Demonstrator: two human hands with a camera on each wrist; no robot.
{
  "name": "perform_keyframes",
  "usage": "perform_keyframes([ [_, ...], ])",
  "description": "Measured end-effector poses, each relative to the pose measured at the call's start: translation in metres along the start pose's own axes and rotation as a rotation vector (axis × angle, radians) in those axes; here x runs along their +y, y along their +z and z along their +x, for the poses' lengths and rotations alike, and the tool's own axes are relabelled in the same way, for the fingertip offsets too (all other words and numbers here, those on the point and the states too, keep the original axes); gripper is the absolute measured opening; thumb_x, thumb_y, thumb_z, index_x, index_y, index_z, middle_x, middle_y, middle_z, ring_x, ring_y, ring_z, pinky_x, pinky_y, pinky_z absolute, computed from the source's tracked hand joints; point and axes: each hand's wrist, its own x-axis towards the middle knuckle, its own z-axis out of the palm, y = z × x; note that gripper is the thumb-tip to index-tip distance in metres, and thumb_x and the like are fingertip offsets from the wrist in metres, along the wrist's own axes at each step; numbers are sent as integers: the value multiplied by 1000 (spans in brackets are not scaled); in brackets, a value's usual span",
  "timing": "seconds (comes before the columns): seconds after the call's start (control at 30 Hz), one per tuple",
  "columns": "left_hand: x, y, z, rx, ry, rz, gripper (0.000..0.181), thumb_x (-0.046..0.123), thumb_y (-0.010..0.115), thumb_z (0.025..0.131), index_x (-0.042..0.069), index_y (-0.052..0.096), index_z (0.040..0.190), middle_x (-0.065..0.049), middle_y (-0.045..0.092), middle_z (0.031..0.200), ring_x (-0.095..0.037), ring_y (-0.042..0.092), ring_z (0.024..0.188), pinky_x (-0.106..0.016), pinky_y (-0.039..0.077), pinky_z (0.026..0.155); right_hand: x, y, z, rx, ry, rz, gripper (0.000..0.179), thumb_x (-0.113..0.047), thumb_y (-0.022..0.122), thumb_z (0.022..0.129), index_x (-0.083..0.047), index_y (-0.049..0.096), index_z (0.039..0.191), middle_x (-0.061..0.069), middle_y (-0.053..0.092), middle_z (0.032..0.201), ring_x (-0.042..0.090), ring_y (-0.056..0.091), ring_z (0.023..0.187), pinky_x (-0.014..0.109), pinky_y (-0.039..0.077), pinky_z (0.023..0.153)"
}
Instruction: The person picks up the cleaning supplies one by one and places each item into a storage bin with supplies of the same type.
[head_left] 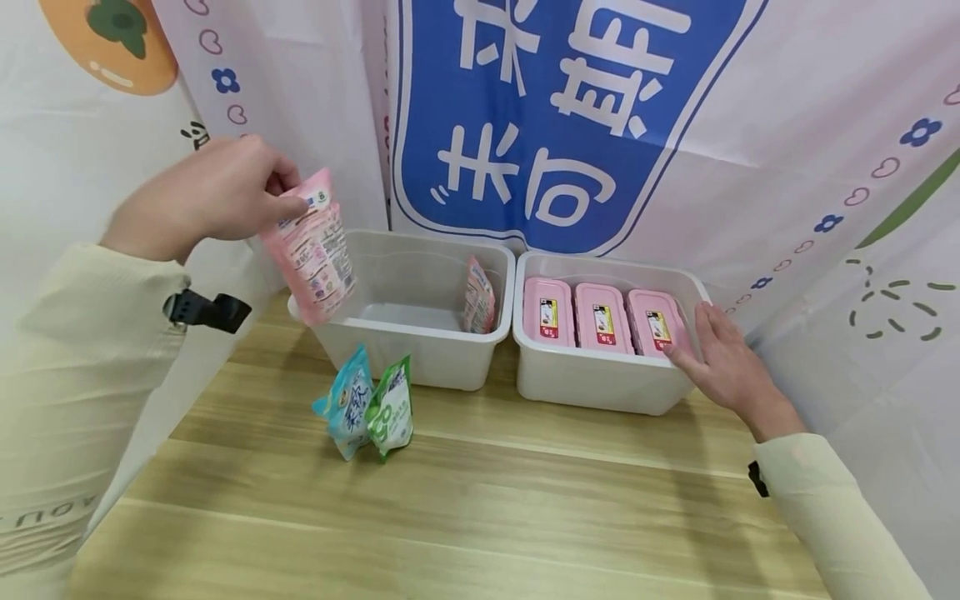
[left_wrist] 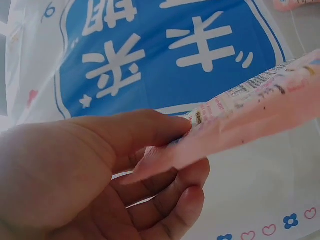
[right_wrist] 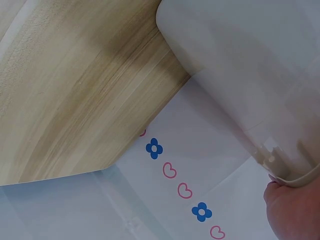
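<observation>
My left hand [head_left: 217, 196] pinches a pink printed pouch [head_left: 318, 258] by its top edge, thumb on one face. The pouch hangs over the left end of the left plastic bin [head_left: 408, 350]. In the left wrist view the pouch [left_wrist: 250, 115] juts out between thumb and fingers. Inside that bin, another pink pouch [head_left: 478, 298] leans upright at the right end. My right hand [head_left: 731, 367] rests on the front right corner of the right plastic bin [head_left: 600, 383], fingers extended along its rim. This bin holds three pink lidded boxes [head_left: 603, 317] side by side.
A blue pouch [head_left: 351, 404] and a green-and-white pouch [head_left: 392, 408] stand close together on the wooden table [head_left: 480, 517], before the left bin. Behind the bins hangs a printed white cloth [head_left: 322, 100] with a blue panel; it also lines the sides.
</observation>
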Motion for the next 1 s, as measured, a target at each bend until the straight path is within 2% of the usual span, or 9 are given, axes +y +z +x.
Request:
perform_keyframes([
  [0.27, -2, 3, 18, -4, -58, -75, 27, 18, 63, 105, -6, 71, 114, -20, 71, 96, -31, 58, 82, -38, 47, 63, -1, 0, -1, -6, 4, 4, 99, -61, 41, 108, 1, -7, 167, 29, -7, 175, 51, -4, 163, 77, 10, 125],
  [0.67, -11, 15, 42, 12, -74, -131, 28, 14, 64, 105, -8, 69, 120, -28, 71, 112, -33, 62, 87, -38, 52, 68, -1, -1, -2, 9, -5, 5, 96, -57, 42, 108, 4, -3, 166, 31, -3, 175, 52, -1, 162, 76, 11, 125],
  [1.0, -20, 30, 53, 20, -119, -185, 28, 14, 65, 104, -7, 69, 122, -29, 69, 117, -34, 62, 88, -41, 54, 72, -2, 0, -1, 8, 0, -1, 97, -60, 41, 108, 3, -4, 167, 30, -3, 175, 52, 0, 162, 77, 11, 125],
])
